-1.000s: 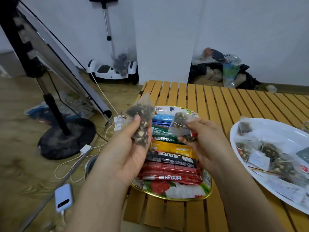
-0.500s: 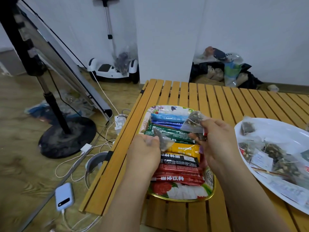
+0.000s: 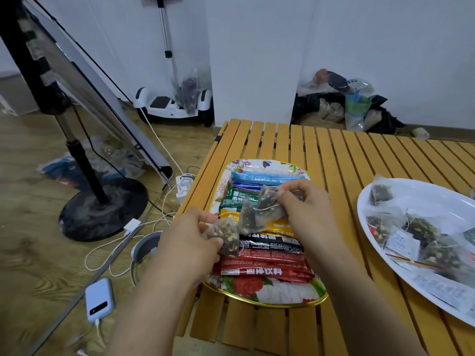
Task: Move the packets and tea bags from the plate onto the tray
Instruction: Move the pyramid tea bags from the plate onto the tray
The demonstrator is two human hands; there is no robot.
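At frame centre, the left hand (image 3: 190, 242) pinched one tea bag (image 3: 226, 235) and the right hand (image 3: 305, 209) pinched another tea bag (image 3: 270, 206) above the tray (image 3: 270, 296). Best to lay each flat on the packets (image 3: 267, 263), strings untangled, then release.

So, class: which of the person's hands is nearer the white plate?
The right hand: it holds a tea bag over the tray, on the side toward the white plate. The left hand is at the tray's far edge.
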